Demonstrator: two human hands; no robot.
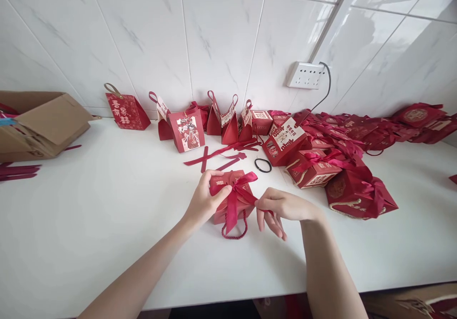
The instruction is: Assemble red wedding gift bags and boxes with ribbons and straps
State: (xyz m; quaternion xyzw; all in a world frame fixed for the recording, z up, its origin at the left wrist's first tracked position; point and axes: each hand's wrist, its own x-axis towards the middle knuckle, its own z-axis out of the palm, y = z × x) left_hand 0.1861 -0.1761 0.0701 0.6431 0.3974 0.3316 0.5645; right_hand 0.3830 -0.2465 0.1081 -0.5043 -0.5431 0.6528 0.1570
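Note:
A small red gift box [221, 207] with a twisted cord handle [235, 236] sits on the white table in front of me. Tied across its top is a shiny red ribbon [232, 209] in a bow. My left hand [209, 195] grips the box's left top edge, with the thumb pressed on top beside the knot. Between the thumb and forefinger of my right hand [280, 209], a ribbon tail is pinched at the box's right side; the other fingers hang loosely below it.
Loose ribbon strips [228, 153] and a black elastic band [263, 165] lie behind the box. Several red gift boxes [189, 131] stand along the tiled wall, with a large heap [321, 166] at right. A cardboard box [53, 119] is at left; a power strip [305, 75] hangs above.

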